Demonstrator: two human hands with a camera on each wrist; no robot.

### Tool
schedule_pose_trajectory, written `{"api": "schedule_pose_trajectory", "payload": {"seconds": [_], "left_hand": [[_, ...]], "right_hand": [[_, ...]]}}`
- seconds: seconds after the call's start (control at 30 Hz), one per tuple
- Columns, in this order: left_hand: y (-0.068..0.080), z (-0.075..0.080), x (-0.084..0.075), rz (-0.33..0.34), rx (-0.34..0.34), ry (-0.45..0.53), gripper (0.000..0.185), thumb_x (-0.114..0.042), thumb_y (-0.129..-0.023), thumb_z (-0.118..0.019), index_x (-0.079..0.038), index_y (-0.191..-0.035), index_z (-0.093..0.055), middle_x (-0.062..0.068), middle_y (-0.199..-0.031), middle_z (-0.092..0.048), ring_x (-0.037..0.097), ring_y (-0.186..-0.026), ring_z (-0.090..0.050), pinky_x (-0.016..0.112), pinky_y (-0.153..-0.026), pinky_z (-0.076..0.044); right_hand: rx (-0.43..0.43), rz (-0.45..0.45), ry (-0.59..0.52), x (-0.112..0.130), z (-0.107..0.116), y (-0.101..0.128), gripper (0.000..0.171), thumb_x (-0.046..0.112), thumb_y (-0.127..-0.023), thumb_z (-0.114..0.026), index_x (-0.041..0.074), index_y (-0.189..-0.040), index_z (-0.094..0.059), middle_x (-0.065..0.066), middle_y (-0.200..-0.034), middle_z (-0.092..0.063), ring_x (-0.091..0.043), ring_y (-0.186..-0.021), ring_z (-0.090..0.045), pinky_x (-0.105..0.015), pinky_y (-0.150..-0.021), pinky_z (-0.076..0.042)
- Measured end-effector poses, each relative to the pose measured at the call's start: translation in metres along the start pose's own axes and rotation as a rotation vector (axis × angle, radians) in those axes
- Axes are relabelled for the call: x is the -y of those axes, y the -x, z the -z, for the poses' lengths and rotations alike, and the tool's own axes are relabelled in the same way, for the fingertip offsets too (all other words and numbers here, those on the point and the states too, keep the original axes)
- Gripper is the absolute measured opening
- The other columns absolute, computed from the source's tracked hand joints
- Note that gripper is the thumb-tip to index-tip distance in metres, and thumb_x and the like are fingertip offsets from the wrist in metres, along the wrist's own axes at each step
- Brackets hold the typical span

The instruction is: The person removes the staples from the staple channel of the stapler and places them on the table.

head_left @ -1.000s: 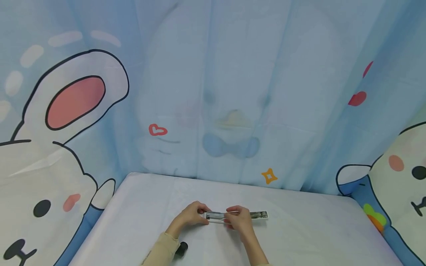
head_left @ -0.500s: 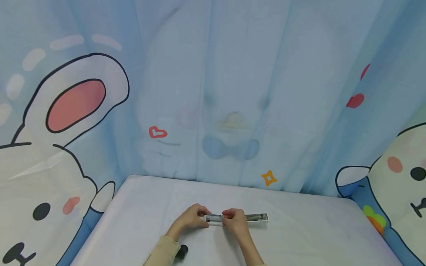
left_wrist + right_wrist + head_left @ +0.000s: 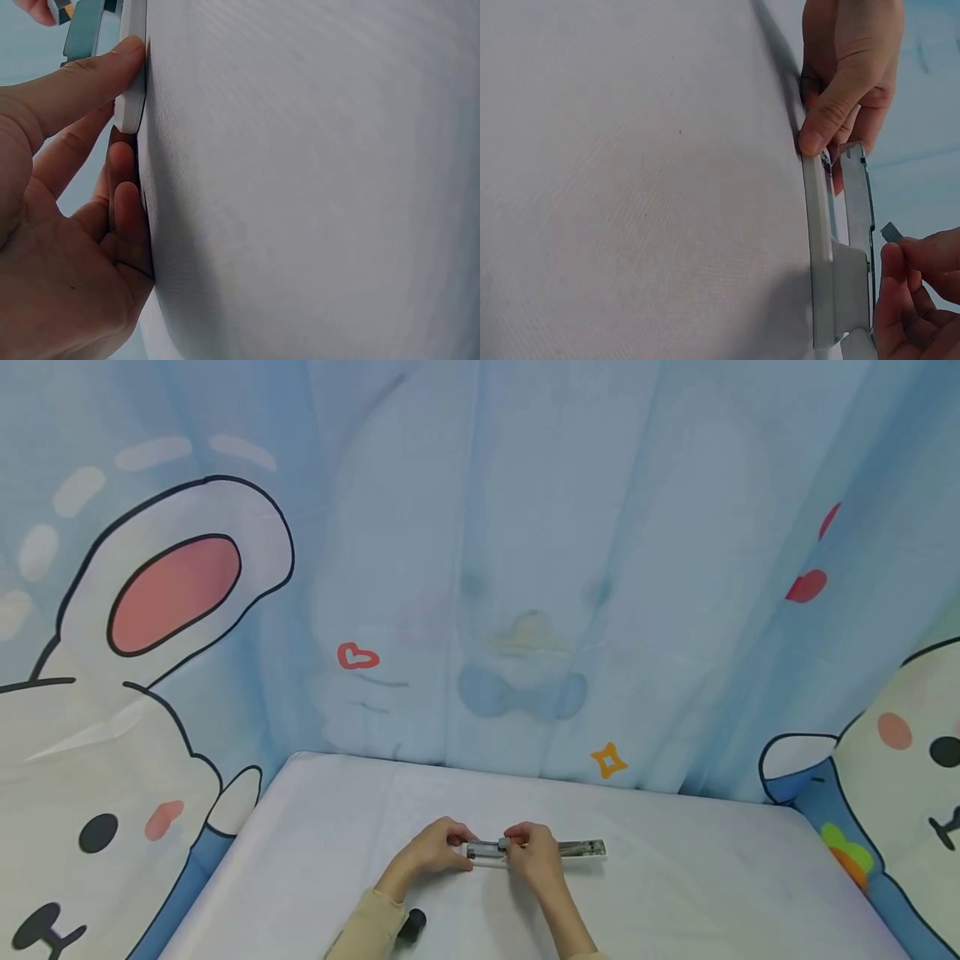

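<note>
The long stapler (image 3: 536, 849) lies flat on the white table (image 3: 675, 877), low in the middle of the head view. My left hand (image 3: 435, 850) pinches its left end, thumb on the base edge, to keep it from sliding. My right hand (image 3: 534, 860) pinches a small grey part (image 3: 892, 231) just above the open metal rail — a loose piece, I judge. A black cap (image 3: 410, 924) sits near my left sleeve, out of the way; the cartoon curtain (image 3: 480, 568) hangs behind.
</note>
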State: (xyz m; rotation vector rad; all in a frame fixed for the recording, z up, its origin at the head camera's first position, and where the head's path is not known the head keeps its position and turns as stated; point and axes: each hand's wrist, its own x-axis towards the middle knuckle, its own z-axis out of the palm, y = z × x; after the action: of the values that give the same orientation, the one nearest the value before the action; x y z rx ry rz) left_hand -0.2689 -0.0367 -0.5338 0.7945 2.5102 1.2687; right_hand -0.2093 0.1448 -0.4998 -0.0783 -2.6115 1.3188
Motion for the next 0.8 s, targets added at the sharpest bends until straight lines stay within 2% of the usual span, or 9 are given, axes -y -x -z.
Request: {"api": "schedule_pose_trajectory", "payload": {"seconds": [0.17,0.37,0.57,0.8], "left_hand": [[0.001,-0.001,-0.001,-0.012,-0.003,-0.01,0.029,-0.006,-0.067,-0.08,-0.008,-0.095,-0.072,-0.001,-0.087,-0.06,0.015,-0.083,-0.049,0.026,-0.075,-0.04],[0.003,-0.004,-0.003,0.023,0.008,-0.005,0.028,-0.008,-0.068,-0.08,-0.009,-0.095,-0.072,-0.004,-0.088,-0.059,0.013,-0.083,-0.049,0.027,-0.076,-0.04],[0.004,-0.002,-0.004,0.006,0.002,-0.003,0.028,-0.008,-0.069,-0.08,-0.008,-0.096,-0.072,-0.002,-0.09,-0.059,0.017,-0.085,-0.051,0.029,-0.077,-0.041],[0.001,0.0,-0.001,-0.01,-0.003,-0.029,0.03,-0.01,-0.068,-0.08,-0.009,-0.097,-0.072,-0.001,-0.089,-0.058,0.015,-0.084,-0.05,0.026,-0.075,-0.041]], "right_hand": [[-0.011,-0.014,-0.062,0.002,0.003,0.004,0.014,-0.009,-0.075,-0.06,-0.006,-0.086,-0.067,-0.005,-0.069,-0.058,-0.011,-0.057,-0.052,-0.023,-0.051,-0.042],[0.013,-0.073,-0.122,0.003,0.004,0.014,0.015,-0.011,-0.075,-0.059,-0.008,-0.088,-0.066,-0.006,-0.069,-0.058,-0.012,-0.058,-0.053,-0.023,-0.052,-0.043],[0.06,-0.099,-0.184,-0.001,0.002,0.024,0.018,-0.012,-0.073,-0.06,-0.008,-0.089,-0.066,-0.005,-0.069,-0.057,-0.013,-0.056,-0.056,-0.023,-0.05,-0.044],[0.111,-0.062,-0.147,-0.007,-0.001,0.038,0.02,-0.012,-0.069,-0.059,-0.007,-0.086,-0.067,-0.002,-0.065,-0.057,-0.01,-0.054,-0.054,-0.022,-0.05,-0.042]]}}
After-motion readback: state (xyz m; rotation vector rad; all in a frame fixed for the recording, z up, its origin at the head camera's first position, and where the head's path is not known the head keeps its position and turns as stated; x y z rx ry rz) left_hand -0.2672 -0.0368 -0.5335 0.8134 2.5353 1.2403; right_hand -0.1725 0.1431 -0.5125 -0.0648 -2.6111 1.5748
